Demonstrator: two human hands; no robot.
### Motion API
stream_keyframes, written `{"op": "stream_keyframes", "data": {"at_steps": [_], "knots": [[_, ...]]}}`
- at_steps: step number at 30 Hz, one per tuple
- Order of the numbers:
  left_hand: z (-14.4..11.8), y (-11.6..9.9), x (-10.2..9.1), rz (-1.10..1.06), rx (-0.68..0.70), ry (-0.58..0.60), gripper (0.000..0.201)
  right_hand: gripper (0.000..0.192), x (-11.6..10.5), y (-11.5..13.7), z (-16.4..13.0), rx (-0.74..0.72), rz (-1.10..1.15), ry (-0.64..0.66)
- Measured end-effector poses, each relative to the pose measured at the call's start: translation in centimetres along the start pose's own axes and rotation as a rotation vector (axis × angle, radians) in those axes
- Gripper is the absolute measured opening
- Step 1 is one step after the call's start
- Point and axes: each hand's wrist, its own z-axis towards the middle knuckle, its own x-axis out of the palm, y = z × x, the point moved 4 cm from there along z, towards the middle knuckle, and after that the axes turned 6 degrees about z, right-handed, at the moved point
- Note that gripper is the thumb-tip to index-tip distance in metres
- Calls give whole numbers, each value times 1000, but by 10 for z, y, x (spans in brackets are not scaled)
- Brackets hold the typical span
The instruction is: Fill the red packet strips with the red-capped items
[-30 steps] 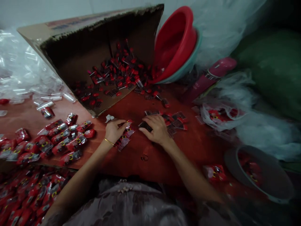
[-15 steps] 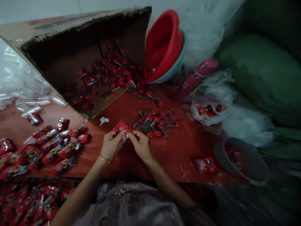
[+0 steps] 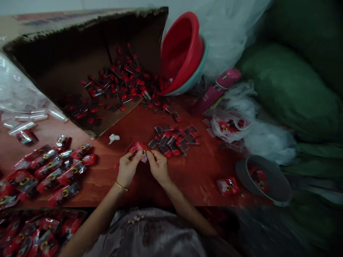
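Left hand (image 3: 128, 167) & right hand (image 3: 158, 166) both pinch one red packet (image 3: 138, 148) betw. fingertips, just above the table (image 3: 139, 125), near small pile of dark pieces (image 3: 174, 139). Filled packets (image 3: 53, 167) lie left.

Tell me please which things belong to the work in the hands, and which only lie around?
In hand:
left hand and right hand, both gripping the small red plastic packet
cluster of small red-and-black pieces beside them

Lying about:
tilted red plastic basin
grey round bowl
crumpled white scrap
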Motion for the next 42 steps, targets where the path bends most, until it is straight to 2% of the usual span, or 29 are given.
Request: {"op": "stream_keyframes", "data": {"at_steps": [2,5,9,12,15,17,19,21,25,27,29,33,42], "knots": [[0,-1,3,-112,-92,27,38,33,-3,3,5,-33,-89,36],[1,-1,0,-213,-210,-23,38,40,-15,9,19,-52,-317,55],[4,-2,-3,-283,-346,-43,35,50,-41,9,46,34,-830,-109],[5,-3,-3,-299,-362,1,33,54,-49,1,56,66,-1084,-78],[5,-3,-4,-260,-346,49,34,42,-49,-9,53,10,-1176,-3],[3,-2,-4,-248,-346,75,37,38,-52,-16,48,-12,-1185,1],[1,-1,-4,-263,-362,90,39,35,-58,-21,42,-24,-1135,3],[-1,-1,-4,-292,-392,91,38,31,-66,-21,36,-18,-979,16],[-2,-4,-3,-303,-400,106,35,26,-77,-7,10,108,-311,95],[-3,-5,-3,-282,-377,117,37,24,-74,3,-7,208,27,188],[-3,-6,-2,-264,-354,114,40,25,-67,12,-22,292,236,249],[-6,-7,0,-230,-308,93,43,29,-56,15,-36,366,328,251],[-10,-5,-2,-152,-269,80,44,24,-49,11,-32,365,299,242]]}}
